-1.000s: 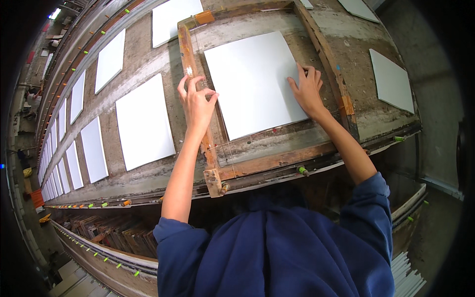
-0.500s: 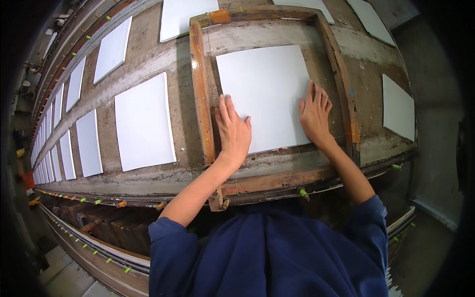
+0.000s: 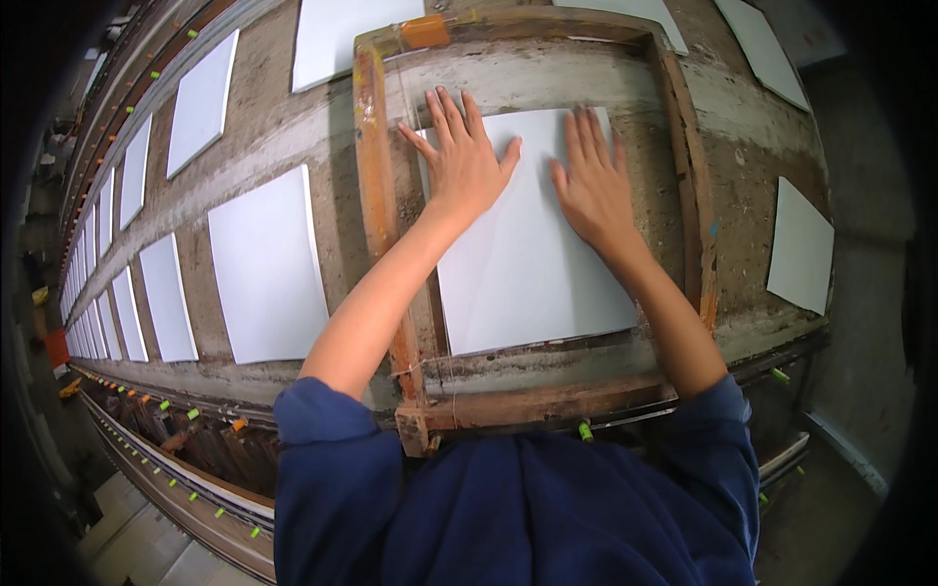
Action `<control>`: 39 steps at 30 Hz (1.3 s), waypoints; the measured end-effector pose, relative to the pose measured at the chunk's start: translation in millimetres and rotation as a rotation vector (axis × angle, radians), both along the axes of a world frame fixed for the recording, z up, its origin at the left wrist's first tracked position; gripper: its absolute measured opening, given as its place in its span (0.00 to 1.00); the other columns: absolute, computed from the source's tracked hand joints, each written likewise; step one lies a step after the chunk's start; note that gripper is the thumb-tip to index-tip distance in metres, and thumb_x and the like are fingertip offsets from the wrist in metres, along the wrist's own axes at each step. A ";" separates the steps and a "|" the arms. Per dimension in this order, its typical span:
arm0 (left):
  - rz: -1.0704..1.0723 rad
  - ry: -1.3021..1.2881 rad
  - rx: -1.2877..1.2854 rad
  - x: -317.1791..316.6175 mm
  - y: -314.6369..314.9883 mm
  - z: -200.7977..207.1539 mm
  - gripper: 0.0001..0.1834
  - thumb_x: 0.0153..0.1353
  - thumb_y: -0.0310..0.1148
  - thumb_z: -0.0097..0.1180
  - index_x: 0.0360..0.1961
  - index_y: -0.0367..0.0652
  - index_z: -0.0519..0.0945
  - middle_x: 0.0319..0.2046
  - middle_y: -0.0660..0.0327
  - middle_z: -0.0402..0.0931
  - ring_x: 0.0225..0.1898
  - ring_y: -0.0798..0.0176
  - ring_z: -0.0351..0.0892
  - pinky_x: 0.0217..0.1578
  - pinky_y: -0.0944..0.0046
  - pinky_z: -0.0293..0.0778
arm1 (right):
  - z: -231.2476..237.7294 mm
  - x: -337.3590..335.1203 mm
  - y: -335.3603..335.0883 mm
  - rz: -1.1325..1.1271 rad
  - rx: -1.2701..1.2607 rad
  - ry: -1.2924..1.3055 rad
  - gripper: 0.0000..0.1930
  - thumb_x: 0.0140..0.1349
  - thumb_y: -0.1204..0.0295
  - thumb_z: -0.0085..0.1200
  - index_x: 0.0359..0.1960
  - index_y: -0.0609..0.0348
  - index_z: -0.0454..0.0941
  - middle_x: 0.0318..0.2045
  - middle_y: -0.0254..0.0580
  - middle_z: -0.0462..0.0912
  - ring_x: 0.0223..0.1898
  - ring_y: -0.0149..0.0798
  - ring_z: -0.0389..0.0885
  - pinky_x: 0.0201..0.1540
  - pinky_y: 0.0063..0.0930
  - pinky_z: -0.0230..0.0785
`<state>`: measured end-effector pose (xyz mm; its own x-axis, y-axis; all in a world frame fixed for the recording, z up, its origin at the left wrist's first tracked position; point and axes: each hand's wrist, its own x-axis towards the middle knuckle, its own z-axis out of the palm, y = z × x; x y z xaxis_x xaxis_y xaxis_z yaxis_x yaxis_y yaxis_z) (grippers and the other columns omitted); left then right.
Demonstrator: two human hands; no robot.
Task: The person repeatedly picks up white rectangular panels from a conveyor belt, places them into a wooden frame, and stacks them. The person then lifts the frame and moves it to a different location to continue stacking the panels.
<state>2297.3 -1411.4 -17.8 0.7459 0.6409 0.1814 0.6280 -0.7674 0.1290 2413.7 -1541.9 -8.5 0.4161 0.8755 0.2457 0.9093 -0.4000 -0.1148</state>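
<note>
A white rectangular sheet (image 3: 532,264) lies flat on the stained brown table, inside a worn wooden frame (image 3: 374,166). My left hand (image 3: 461,161) rests over the sheet's far left corner, its fingers spread and reaching past the far edge. On the far right part of the sheet lies my right hand (image 3: 594,181), palm down with the fingers stretched out and the thumb apart. Neither hand holds anything. A strip of orange tape (image 3: 424,32) is wrapped on the frame's far left corner.
More white sheets lie in rows to the left, the nearest sheet (image 3: 269,264) beside the frame, with another sheet (image 3: 801,246) at the right. Green and orange pegs line the table's near rail, among them a green peg (image 3: 585,431). Wall and floor lie beyond the right edge.
Both hands have slid away from me, from the sheet's sides up to its far part. The left fingers have spread. The view has shifted slightly.
</note>
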 end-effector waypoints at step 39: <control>0.195 -0.180 -0.069 -40.9 -33.8 -1.7 0.50 0.55 0.54 0.49 0.62 0.22 0.42 0.64 0.36 0.37 0.68 0.43 0.31 0.64 0.47 0.31 | -8.3 39.6 20.0 0.028 0.218 0.097 0.29 0.61 0.63 0.39 0.61 0.69 0.53 0.63 0.55 0.54 0.66 0.46 0.47 0.67 0.40 0.39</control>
<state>2256.4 -1445.2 -19.5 0.5667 0.7846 0.2513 0.7252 -0.6198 0.2999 2453.3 -1521.8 -16.8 0.4234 0.8177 0.3899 0.9002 -0.3314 -0.2827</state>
